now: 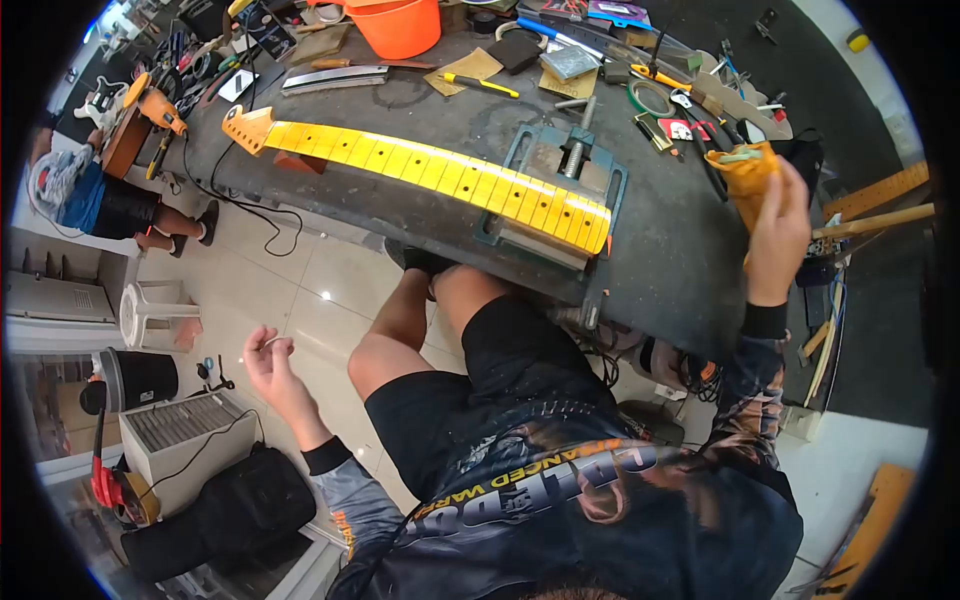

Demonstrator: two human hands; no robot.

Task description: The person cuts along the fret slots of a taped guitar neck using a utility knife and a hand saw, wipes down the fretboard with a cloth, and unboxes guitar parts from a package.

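Observation:
A glossy yellow guitar neck with dark fret dots lies across the bench, headstock to the left. Its right end rests over a metal vise, and a reddish-brown block is under the headstock end. At the bench's right side, my right hand grips an orange-yellow cloth, with something pale green showing at its top. My left hand hangs in the air over the floor, away from the bench. Its fingers are loosely curled and apart, and I make out no held object.
An orange bucket, a yellow cutter knife, green tape and many tools crowd the bench's back. An orange power tool stands at left, its cable hanging down. Another person is at far left, near a white stool.

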